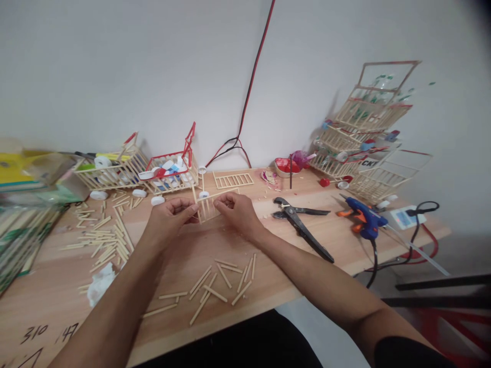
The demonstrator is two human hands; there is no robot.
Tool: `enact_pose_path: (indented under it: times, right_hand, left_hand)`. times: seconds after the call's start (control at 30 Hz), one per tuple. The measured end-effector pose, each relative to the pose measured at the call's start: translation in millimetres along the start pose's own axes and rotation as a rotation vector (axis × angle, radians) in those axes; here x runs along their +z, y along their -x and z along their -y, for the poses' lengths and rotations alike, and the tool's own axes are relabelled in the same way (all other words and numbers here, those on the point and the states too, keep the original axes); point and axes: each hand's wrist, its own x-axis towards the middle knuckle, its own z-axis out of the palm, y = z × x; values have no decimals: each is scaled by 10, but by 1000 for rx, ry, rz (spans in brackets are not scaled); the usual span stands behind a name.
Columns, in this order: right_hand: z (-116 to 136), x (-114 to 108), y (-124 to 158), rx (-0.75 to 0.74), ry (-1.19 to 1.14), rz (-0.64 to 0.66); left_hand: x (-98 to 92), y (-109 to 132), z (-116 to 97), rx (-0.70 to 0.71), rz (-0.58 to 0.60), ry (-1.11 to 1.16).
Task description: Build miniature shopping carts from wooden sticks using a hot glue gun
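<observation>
A small wooden stick frame (209,208) with crossbars is held up just above the table between my two hands. My left hand (174,214) pinches its left end, where a longer stick stands up. On the right, my right hand (235,209) grips the frame's other side between thumb and fingers. Behind them a finished ladder-like stick panel (233,180) lies flat near the wall. Short loose sticks (215,292) are scattered on the table in front of my hands.
Left stand two stick baskets (172,174) with bottle caps, beside a heap of cut sticks (111,240). To the right lie black pliers (303,225) and a blue glue gun (362,217) with its cable. Stacked stick carts (368,128) rise at the back right.
</observation>
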Motion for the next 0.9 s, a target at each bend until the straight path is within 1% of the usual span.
enact_pose_path:
  times: [0.27,0.43,0.6,0.9]
  right_hand:
    - [36,-11,3,-1,2,-2]
    - [18,0,5,5,-33,4]
    - [52,-10,18,7,-61,2]
    - [88,-41,26,-28,-7,-10]
  left_hand:
    - [-11,-7,23,14,15,19]
    - [-14,-14,28,7,21,29]
    - [-19,-9,17,12,32,47]
    - [-32,-16,22,15,54,71]
